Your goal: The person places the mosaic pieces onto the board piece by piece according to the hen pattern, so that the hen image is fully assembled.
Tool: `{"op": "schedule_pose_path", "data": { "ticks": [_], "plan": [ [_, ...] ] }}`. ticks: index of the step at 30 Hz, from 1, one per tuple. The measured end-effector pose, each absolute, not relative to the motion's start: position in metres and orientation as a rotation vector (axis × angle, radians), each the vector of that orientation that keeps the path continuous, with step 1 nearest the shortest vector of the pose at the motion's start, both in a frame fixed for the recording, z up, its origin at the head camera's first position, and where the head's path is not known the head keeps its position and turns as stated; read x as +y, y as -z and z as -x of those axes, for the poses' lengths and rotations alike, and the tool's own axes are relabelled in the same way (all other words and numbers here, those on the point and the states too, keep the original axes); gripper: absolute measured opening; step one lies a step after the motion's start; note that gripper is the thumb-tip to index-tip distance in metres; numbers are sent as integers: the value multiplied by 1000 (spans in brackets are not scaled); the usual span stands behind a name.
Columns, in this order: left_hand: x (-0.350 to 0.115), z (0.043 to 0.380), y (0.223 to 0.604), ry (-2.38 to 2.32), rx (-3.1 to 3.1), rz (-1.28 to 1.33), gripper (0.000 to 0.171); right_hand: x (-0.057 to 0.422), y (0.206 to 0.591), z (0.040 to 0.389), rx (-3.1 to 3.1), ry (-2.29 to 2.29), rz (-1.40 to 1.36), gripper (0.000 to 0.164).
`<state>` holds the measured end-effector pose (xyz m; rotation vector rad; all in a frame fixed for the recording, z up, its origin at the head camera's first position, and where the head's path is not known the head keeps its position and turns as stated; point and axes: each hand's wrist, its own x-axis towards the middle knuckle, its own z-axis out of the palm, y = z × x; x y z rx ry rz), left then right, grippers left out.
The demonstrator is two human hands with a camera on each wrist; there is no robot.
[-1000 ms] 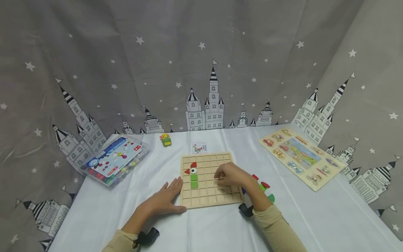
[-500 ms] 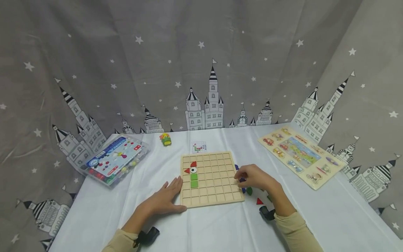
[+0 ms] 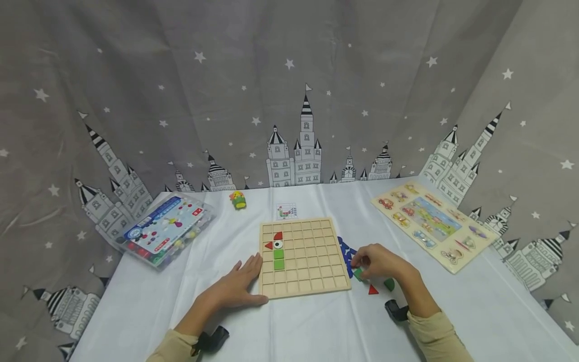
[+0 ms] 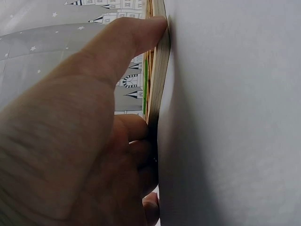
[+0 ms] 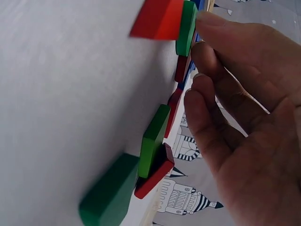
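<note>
A wooden grid board [image 3: 307, 271] lies on the white cloth. Set in it are a red quarter-round piece [image 3: 278, 236], a red triangle [image 3: 269, 245], an eye tile [image 3: 278, 245] and two green squares [image 3: 278, 259]. My left hand [image 3: 237, 286] lies spread along the board's left side, thumb at the near corner; in the left wrist view the thumb [image 4: 153, 30] touches the board edge. My right hand [image 3: 382, 264] is over loose pieces at the board's right, fingers loosely bent, thumb close to a green piece [image 5: 187, 30]. No piece shows between its fingertips.
Blue pieces [image 3: 345, 249] line the board's right edge. A red triangle [image 3: 373, 289] and a dark green piece [image 3: 389, 284] lie nearby. A pattern card [image 3: 286, 211], small toy figure [image 3: 237, 200], clear bead box [image 3: 167, 231] and vehicle puzzle [image 3: 434, 223] surround the board.
My right hand has moved from above the board rightward to the loose pieces beside it, uncovering the blue ones. My left hand stays where it was.
</note>
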<state>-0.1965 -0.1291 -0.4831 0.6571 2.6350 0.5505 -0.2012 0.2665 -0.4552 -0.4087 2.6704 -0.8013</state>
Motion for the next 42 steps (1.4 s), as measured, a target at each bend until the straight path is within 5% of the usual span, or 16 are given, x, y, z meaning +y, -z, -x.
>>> {"op": "schedule_pose_path", "data": {
  "ticks": [16, 42],
  "plan": [
    [-129, 198, 483, -537, 2643, -663, 111, 264, 452, 196, 2703, 681, 152, 14],
    [-128, 198, 481, -526, 2640, -645, 111, 282, 459, 190, 2663, 845, 352, 24]
  ]
}}
